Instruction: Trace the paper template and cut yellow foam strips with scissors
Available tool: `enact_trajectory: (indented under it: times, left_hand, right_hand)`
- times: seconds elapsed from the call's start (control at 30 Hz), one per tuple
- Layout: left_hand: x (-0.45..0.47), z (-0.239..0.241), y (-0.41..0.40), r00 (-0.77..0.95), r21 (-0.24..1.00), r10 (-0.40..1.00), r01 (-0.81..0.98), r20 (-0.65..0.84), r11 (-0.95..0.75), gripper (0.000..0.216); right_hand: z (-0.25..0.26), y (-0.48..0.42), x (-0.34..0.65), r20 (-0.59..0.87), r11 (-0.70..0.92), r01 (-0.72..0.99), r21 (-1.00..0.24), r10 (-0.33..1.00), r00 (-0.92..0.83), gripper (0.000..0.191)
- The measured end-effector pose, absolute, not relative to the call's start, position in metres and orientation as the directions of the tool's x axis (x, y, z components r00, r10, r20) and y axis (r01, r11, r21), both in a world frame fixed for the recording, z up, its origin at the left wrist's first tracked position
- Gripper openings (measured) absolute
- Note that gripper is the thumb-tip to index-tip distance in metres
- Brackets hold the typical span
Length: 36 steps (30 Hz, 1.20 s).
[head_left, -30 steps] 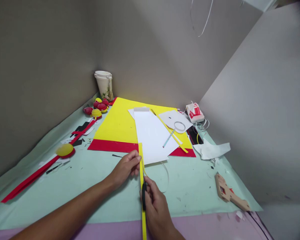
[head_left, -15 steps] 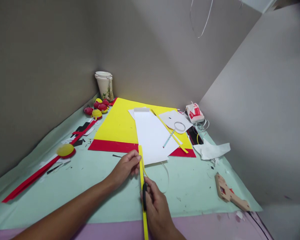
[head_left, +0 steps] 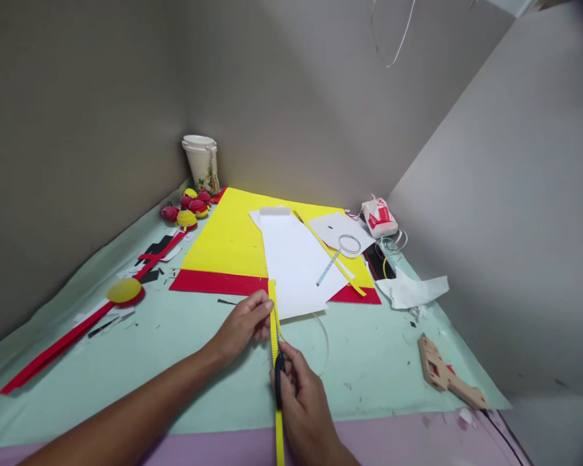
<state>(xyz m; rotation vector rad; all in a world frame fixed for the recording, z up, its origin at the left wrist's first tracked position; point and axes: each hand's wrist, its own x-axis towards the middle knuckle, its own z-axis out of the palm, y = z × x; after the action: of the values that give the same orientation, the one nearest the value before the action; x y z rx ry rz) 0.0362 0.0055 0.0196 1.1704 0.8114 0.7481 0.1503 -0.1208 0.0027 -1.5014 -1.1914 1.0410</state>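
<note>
A long yellow strip runs from the near table edge up to the white paper, its one side fringed with small cuts. My left hand pinches the strip near its far end between thumb and fingers. In my right hand are black-handled scissors, gripped against the strip, with the blades partly hidden by fingers. Beyond the hands a white sheet of paper lies on a yellow sheet with a red border.
A glue gun lies at the right edge, a tissue pack behind it. Red strips, a yellow-and-red disc and small round pieces are at left. A white bucket stands in the back corner.
The view has shifted very slightly. Both hands keep their hold on the strip and scissors, with hardly any visible movement.
</note>
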Motion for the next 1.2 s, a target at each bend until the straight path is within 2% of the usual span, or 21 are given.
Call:
enact_trajectory:
  times: [0.3, 0.83, 1.2]
  left_hand:
    - [0.0359, 0.0195, 0.0055, 0.513, 0.966, 0.844, -0.099, -0.156, 0.239, 0.027]
    - [0.035, 0.0197, 0.0069, 0.48, 0.974, 0.863, -0.069, -0.158, 0.217, 0.028]
    - [0.0362, 0.0187, 0.0071, 0.521, 0.979, 0.842, -0.053, -0.139, 0.195, 0.026]
  right_hand:
    - [-0.0004, -0.1233, 0.1514, -0.014, -0.047, 0.194, -0.98, 0.986, 0.168, 0.04]
    - [-0.0029, -0.1238, 0.154, -0.026, -0.064, 0.266, -0.962, 0.989, 0.146, 0.04]
    - [0.0035, -0.1213, 0.1501, -0.084, -0.116, 0.212, -0.97, 0.984, 0.156, 0.043]
